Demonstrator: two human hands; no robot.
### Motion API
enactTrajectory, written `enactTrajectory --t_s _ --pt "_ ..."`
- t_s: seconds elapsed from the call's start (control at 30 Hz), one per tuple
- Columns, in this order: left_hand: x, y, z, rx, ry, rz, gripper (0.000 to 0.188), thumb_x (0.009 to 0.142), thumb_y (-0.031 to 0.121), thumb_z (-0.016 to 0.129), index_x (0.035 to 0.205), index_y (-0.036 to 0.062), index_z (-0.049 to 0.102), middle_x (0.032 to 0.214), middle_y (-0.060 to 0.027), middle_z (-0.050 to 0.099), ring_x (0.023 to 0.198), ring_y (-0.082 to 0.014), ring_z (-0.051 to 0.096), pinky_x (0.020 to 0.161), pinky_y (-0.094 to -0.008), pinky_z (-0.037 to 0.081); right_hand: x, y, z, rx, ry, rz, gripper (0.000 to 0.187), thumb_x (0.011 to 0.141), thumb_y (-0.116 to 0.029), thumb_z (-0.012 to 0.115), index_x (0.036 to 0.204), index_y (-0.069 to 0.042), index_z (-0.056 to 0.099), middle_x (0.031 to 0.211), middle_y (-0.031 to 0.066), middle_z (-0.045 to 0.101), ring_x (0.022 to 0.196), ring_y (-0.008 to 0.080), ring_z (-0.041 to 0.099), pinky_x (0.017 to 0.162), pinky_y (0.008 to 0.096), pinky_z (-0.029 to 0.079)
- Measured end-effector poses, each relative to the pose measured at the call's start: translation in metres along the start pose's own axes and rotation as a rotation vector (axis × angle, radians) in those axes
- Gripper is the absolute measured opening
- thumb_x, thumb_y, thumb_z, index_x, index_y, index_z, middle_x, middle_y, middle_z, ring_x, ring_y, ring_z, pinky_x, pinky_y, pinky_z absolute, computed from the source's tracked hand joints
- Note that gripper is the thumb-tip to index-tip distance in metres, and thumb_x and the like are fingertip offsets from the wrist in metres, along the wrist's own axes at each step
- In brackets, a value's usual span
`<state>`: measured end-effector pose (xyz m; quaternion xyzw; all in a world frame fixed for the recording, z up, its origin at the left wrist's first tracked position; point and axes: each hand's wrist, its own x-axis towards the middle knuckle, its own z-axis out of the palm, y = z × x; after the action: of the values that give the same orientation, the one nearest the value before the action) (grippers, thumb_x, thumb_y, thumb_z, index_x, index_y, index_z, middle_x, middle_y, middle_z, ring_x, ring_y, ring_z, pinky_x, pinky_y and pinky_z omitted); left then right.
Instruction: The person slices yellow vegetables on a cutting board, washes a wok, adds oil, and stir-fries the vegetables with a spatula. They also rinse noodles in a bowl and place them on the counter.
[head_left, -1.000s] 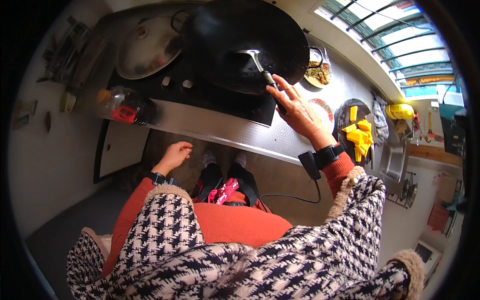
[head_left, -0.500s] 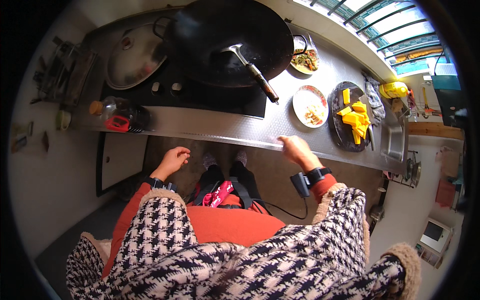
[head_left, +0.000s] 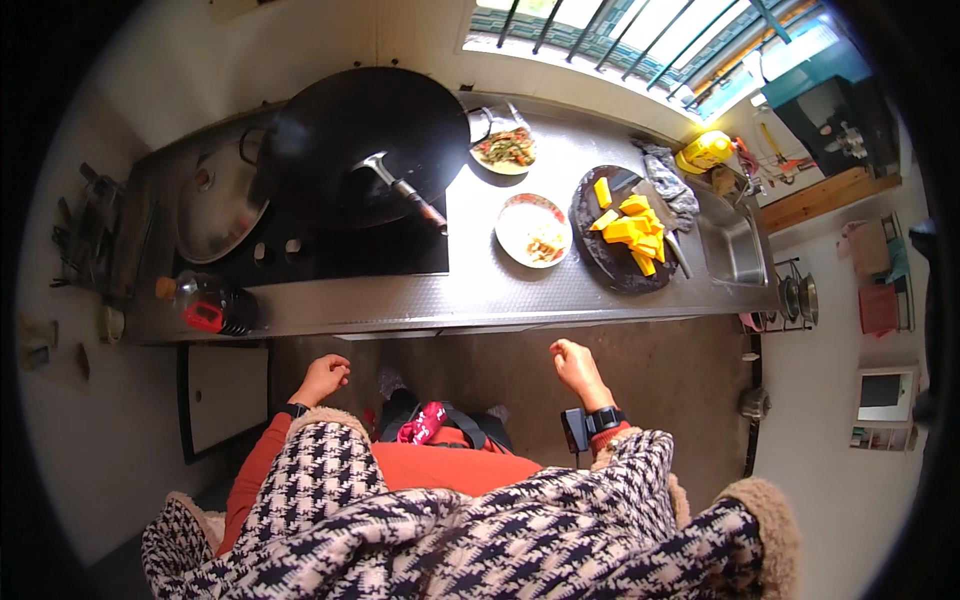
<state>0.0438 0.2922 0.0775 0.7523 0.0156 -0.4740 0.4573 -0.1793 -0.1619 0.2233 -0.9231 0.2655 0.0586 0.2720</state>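
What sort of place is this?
Most likely a home kitchen: a black wok on a cooktop, pumpkin-like chunks on a dark chopping board, and a metal sink in the counter.

Spatula [head_left: 404, 189] in black wok [head_left: 325, 150]

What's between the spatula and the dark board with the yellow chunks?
In the head view, a white bowl with a red-patterned rim, holding some food, on the metal counter.

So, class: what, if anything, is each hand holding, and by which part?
Nothing visible: the left hand and right hand both appear empty, and the spatula rests in the wok, its handle untouched.
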Motion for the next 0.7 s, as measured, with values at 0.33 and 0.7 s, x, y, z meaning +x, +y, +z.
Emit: enactTrajectory --t_s 0.33,0.7 --pt "0.006 0.057 0.104 -0.015 -0.087 0.089 0.021 0.091 0.011 0.055 0.108 0.0019 0.063 0.095 -0.0088 0.068 0.070 -0.0138 0.064 0.062 -0.0283 0.053 -0.106 0.095 -0.041 0.109 -0.018 0.243 0.021 0.082 -0.007 0.053 0.098 -0.002 0.065 0.094 0.0202 0.067 0.093 0.0333 0.065 0.082 0.0390 0.052" --pt "-0.062 0.085 0.192 -0.157 0.107 0.089 0.033 0.092 0.031 0.062 0.075 0.0031 0.067 0.070 -0.0047 0.067 0.061 -0.0108 0.062 0.057 -0.0258 0.050 -0.142 0.175 -0.114 0.285 -0.148 0.517 0.026 0.087 0.000 0.046 0.107 0.000 0.062 0.089 0.0107 0.068 0.063 0.0143 0.064 0.059 0.0285 0.053"
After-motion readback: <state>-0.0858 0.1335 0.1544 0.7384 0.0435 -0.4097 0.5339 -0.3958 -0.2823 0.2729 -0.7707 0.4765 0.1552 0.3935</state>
